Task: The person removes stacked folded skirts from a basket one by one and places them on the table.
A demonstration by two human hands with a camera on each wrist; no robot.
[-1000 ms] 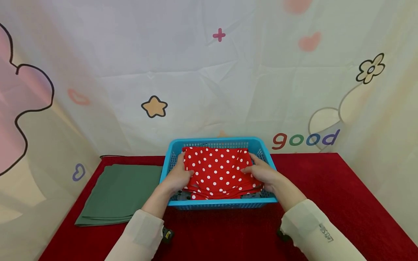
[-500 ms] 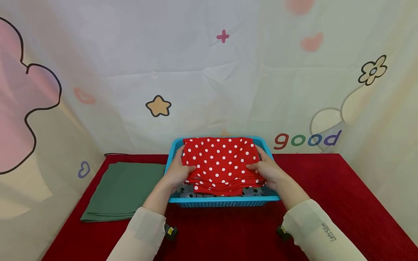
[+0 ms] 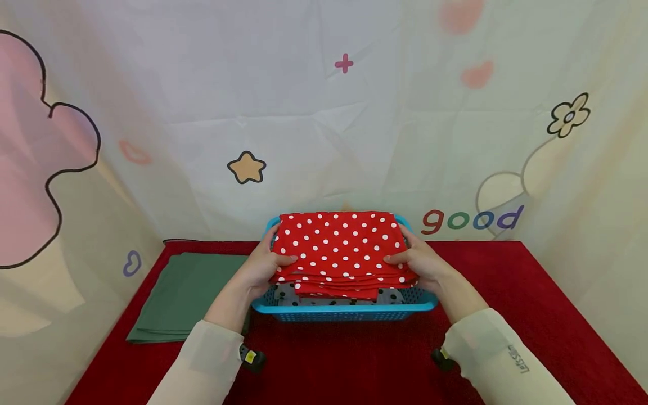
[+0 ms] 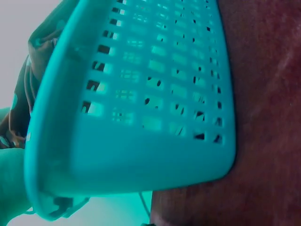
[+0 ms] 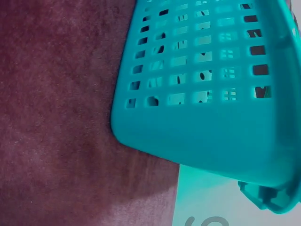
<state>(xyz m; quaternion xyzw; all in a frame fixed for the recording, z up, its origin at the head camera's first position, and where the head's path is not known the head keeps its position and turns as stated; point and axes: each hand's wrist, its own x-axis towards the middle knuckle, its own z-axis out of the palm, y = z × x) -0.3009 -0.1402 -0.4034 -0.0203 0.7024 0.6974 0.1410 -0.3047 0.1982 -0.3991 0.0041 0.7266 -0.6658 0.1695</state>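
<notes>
A: Gripping what with the left hand (image 3: 260, 264)?

B: Grasping a folded red polka-dot cloth (image 3: 339, 244) by its left side, with the thumb laid on top.

A: And with the right hand (image 3: 424, 260)?

B: Holding the same cloth by its opposite side, thumb on top there too. Can't make out all the other fingers.

A: Held where?

B: Between both hands over the blue basket (image 3: 349, 309), covering most of its far rim in the head view. Layered in several folds along the near edge.

A: Lifted clear of everything beneath?

B: Can't tell. Just below those folds, a narrower piece of red dotted fabric (image 3: 336, 292); impossible to say whether part of the same cloth.

A: Anything more inside the basket?

B: Yes, grey fabric with black dots (image 3: 390, 296), lying lower than the red.

A: And on the bench (image 3: 349, 360)?

B: Besides the basket, a folded green cloth (image 3: 187, 292) to its left, partly hidden by the left forearm (image 3: 225, 304).

A: Worn on the arms?

B: Pale sleeves (image 3: 197, 360), with small black devices (image 3: 254, 360) near the cuffs.

A: Behind it all?

B: A pale curtain (image 3: 324, 140), printed with an orange star (image 3: 246, 167) and the word "good" (image 3: 473, 220).
</notes>
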